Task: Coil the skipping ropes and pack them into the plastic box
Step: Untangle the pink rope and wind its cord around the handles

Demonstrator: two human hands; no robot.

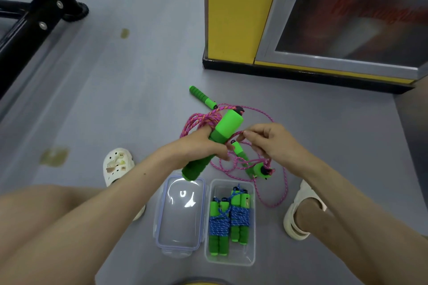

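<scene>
A grey floor (139, 99) is seen under both hands. Nearer than the left hand (196, 148), a clear lid (180, 215) is laid; just beside it, nearer than the right hand (271, 143), the open plastic box (231, 259) is set. Pink rope (274, 206) is looped below the right hand. A green handle (201, 96) is left beyond the left hand.

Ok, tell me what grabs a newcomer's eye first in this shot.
The bright green handle gripped in the left hand at centre stands out, with pink rope looped beside it and pinched by the right hand. Just below, the clear plastic box holds two blue-rope bundles, and its lid lies to the left of it.
</scene>
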